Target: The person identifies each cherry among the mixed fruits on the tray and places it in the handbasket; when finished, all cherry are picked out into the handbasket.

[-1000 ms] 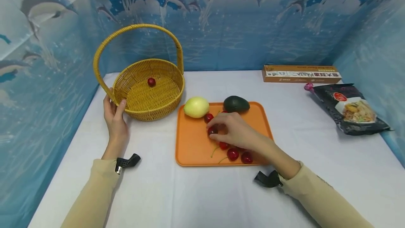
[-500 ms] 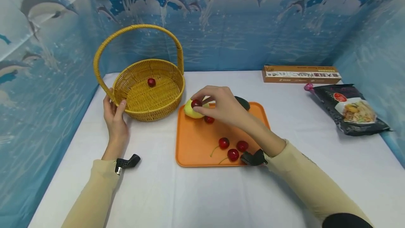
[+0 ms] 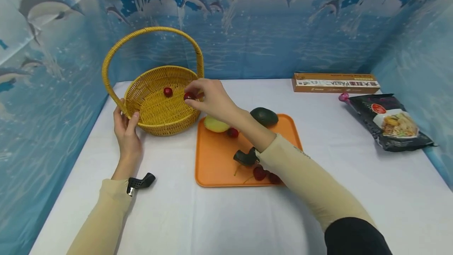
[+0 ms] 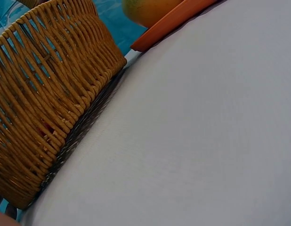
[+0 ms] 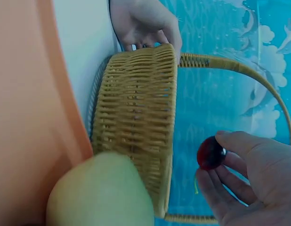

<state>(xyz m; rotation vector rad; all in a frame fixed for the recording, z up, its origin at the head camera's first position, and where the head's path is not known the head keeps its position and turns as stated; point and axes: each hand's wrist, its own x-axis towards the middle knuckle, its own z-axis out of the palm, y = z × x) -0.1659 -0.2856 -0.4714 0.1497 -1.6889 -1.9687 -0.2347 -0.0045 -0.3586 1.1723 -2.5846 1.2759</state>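
My right hand pinches a dark red cherry between thumb and fingers, over the right side of a yellow wicker basket. A green stem hangs from that cherry in the right wrist view. With thumb at the rim and fingers behind, my left hand grips the basket's left side by the handle's foot. Another cherry lies inside on the basket's floor. On the orange tray rest a yellow lemon, partly hidden by the right hand, a dark green avocado and several cherries.
A long brown pasta box lies at the back right of the white-covered table. In front of it is a black food packet. Blue dolphin-print cloth hangs behind and at both sides.
The right hand has lifted a cherry off the tray and carried it left and back, past the lemon, to the basket. The left hand keeps its hold on the basket.
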